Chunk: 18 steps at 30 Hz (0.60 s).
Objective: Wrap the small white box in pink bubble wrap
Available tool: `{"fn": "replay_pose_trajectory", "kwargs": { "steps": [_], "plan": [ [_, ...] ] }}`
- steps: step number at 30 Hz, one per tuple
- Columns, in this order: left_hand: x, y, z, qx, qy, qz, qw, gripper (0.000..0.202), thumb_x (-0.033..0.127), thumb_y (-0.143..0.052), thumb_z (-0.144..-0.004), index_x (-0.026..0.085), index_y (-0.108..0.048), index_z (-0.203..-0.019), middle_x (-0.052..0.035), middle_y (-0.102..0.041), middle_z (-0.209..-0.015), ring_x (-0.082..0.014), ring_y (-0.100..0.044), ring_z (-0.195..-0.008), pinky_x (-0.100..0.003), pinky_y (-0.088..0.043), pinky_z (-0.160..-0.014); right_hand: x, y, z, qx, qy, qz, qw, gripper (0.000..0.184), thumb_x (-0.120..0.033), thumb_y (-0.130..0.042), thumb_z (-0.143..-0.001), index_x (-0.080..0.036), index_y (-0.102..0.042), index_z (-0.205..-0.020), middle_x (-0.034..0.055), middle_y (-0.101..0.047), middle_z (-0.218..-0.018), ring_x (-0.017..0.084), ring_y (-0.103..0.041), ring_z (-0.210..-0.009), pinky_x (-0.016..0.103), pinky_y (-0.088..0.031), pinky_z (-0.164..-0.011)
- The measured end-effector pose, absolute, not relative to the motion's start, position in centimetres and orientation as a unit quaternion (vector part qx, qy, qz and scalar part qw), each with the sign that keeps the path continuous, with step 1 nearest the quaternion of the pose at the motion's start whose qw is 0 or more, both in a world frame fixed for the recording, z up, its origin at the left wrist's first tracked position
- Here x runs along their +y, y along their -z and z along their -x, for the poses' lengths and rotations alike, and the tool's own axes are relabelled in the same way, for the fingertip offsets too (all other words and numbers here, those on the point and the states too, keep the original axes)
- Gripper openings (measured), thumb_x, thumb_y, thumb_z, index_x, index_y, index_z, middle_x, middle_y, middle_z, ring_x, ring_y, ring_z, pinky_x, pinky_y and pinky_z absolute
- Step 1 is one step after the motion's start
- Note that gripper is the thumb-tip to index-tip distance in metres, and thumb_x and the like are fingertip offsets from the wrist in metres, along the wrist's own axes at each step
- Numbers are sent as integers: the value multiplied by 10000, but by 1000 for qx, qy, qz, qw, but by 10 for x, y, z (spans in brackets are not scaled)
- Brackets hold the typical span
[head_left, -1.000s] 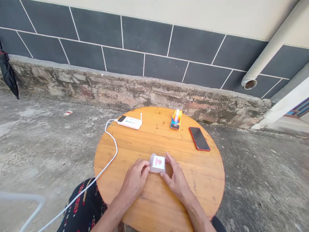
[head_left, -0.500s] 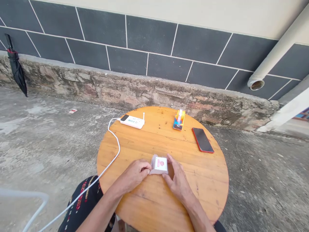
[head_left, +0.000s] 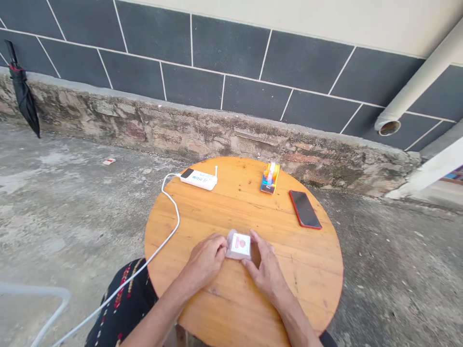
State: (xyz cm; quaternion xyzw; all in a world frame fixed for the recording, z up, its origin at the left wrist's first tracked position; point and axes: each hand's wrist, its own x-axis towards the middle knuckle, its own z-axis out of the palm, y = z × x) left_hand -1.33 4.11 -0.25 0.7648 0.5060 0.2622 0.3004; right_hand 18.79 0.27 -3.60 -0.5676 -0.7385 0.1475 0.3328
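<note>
Overall, a wall (head_left: 231,43) of dark grey tiles, pale plaster above them, spans the background, with a rough stone footing (head_left: 202,132) running along its base. Weathered concrete ground (head_left: 83,207) spreads out below. In the middle stands a round wooden tabletop (head_left: 235,299), its grain and dark specks plain to see. A pale drainpipe (head_left: 415,91) slants down the wall at the right, open end facing outward, and a folded black umbrella (head_left: 25,99) leans against the footing at the far left. Beneath the tabletop's near left edge is a dark trouser leg (head_left: 126,299) with red and cream patterning, crossed by a white cable (head_left: 178,218).

The right hand (head_left: 267,262) curves around the right side of a small white box (head_left: 240,244), thumb at the near corner and forefinger at the far one. The left hand (head_left: 208,255) is drawn narrow, its fingertips pinching translucent wrapping (head_left: 230,238) at the box's left side. A red-edged smartphone (head_left: 305,209) lies screen up at the right; a white handheld device (head_left: 198,179), cable plugged into it, lies at the far left. A yellow-and-blue tape dispenser (head_left: 269,178) sits near the far edge. The box rests at centre, between the hands, pinkish-red print upward.
</note>
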Motion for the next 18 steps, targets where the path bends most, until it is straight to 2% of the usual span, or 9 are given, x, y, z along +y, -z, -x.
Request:
{"fn": "replay_pose_trajectory", "kwargs": {
  "steps": [5,8,12,18],
  "plan": [
    [28,9,7,541,-280,-744,274,211,175,-384,-868,220,-582,-813,-19,-643,-853,-186,-586,-791,-270,-377,-689,2,35,-187,-737,-147,571,330,650,-233,-555,-825,-205,-304,-1423,122,-518,-1324,291,-486,-1190,493,-393,-1010],
    [23,12,12,539,-308,-722,306,216,195,-373,-879,220,-586,-856,-5,-648,-824,-177,-593,-788,-258,-392,-694,2,34,-186,-733,-150,575,332,658,-226,-554,-821,-217,-299,-1428,117,-522,-1320,292,-487,-1190,495,-393,-1009],
    [26,11,19,525,-305,-696,383,212,223,-377,-858,199,-584,-818,27,-585,-694,-141,-538,-620,-233,-381,-603,2,34,-187,-742,-148,565,330,662,-211,-548,-817,-199,-295,-1429,134,-524,-1317,296,-490,-1179,507,-390,-1001],
    [46,3,22,475,-237,-742,409,187,202,-438,-774,181,-576,-649,51,-497,-581,-118,-461,-557,-212,-302,-524,2,35,-187,-740,-147,562,339,653,-206,-553,-816,-186,-306,-1420,131,-543,-1285,286,-495,-1161,485,-395,-994]
  ]
}}
